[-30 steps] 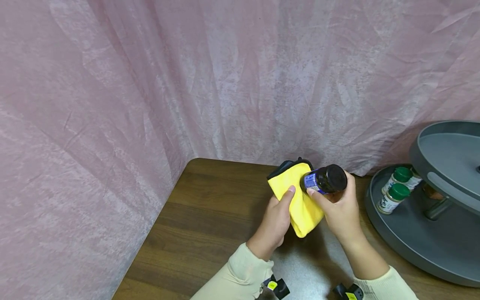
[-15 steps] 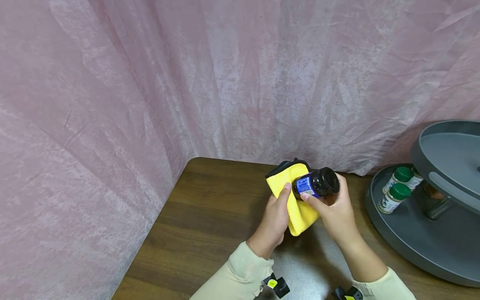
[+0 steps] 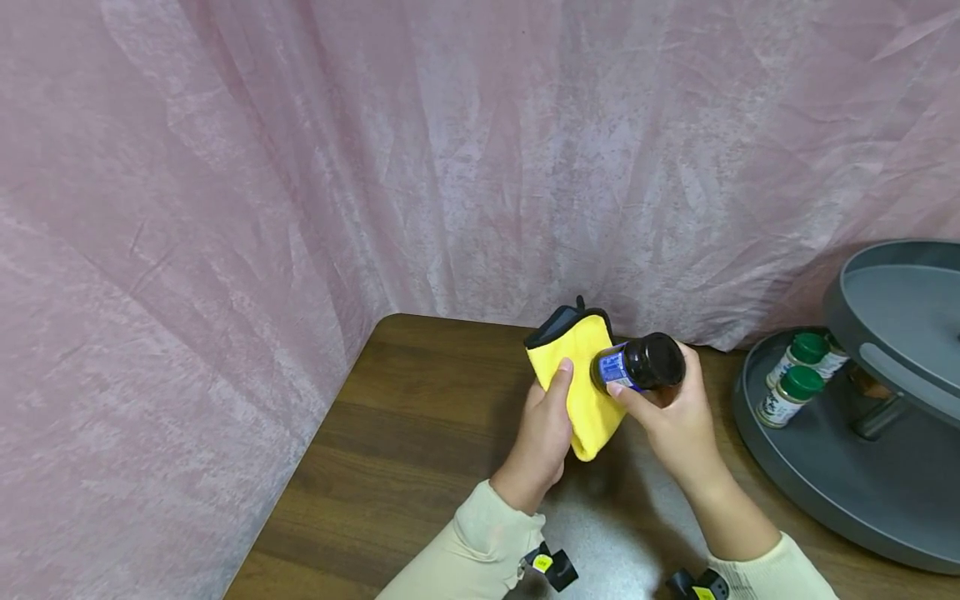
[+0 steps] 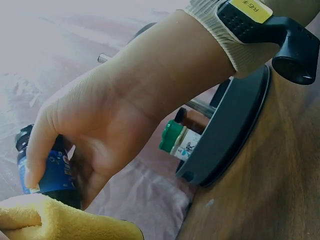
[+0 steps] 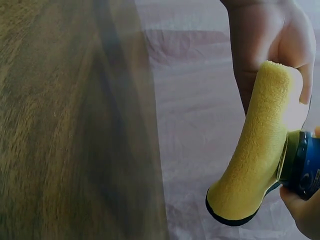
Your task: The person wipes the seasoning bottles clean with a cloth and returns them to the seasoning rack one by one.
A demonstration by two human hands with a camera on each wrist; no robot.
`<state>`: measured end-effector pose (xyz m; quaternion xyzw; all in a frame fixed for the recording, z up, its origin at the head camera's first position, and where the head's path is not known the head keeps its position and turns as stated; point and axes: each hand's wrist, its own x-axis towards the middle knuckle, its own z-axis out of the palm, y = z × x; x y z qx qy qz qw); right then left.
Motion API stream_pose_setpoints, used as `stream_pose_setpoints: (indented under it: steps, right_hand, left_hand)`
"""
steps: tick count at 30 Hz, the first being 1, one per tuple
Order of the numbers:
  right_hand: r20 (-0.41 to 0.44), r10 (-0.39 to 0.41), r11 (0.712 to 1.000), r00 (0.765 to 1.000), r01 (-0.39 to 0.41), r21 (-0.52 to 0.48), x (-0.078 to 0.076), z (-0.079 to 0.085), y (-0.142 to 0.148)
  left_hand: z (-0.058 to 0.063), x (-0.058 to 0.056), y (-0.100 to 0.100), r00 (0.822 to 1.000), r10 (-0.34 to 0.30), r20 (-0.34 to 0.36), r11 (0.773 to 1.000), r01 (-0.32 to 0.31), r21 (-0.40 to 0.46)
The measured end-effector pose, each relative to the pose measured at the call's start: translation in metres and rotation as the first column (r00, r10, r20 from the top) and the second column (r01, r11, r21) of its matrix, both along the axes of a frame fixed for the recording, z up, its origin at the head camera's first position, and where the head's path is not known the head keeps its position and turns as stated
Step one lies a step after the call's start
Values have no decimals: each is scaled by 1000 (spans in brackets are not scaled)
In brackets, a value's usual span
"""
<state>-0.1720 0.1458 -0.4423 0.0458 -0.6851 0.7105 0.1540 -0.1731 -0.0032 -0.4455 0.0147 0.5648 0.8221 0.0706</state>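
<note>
A folded yellow cloth (image 3: 585, 400) with a dark edge is held up by my left hand (image 3: 542, 433), its thumb lying on the near face. My right hand (image 3: 678, 425) grips a dark jar (image 3: 637, 364) with a black lid and blue label, tilted so the lid points right. The jar's base end rests against the cloth. In the left wrist view, right-hand fingers wrap the blue label (image 4: 56, 172) just above the cloth (image 4: 65, 222). From the right wrist, the jar (image 5: 305, 160) meets the cloth (image 5: 255, 145) at its side.
A grey two-tier round rack (image 3: 810, 500) stands on the wooden table (image 3: 405, 417) at right. Green-capped spice bottles (image 3: 787, 396) sit on its lower tier, partly under the upper tier (image 3: 915, 308). A pink curtain (image 3: 465, 167) hangs behind the table.
The cloth and my left hand have shifted slightly left and up. The jar moved left with my right hand, then slightly back right, staying against the cloth.
</note>
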Motion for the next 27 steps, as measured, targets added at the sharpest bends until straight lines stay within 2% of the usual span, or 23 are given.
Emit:
stream_pose_setpoints:
  steps: [5, 9, 13, 19, 23, 27]
  right_hand:
    - [32, -61, 995, 998, 63, -72, -2, 4, 1]
    - [41, -68, 980, 997, 74, -185, -3, 7, 2]
    - [38, -56, 968, 998, 63, -244, -2, 8, 1]
    - [33, -16, 981, 999, 22, -194, 2, 8, -3]
    - [24, 34, 995, 999, -31, -97, 6, 7, -4]
    - [21, 90, 996, 996, -90, -3, 9, 5, -3]
  left_hand:
    - [0, 2, 2, 1000, -24, -15, 1000, 24, -14]
    - [-1, 4, 4, 998, -70, 0, 997, 70, -25]
    - [-3, 3, 5, 994, -104, 27, 994, 104, -28]
    - [-6, 1, 7, 993, -97, 61, 995, 99, -26]
    - [-7, -1, 6, 995, -42, 90, 999, 41, 8]
    - [-6, -4, 3, 995, 18, 97, 999, -21, 35]
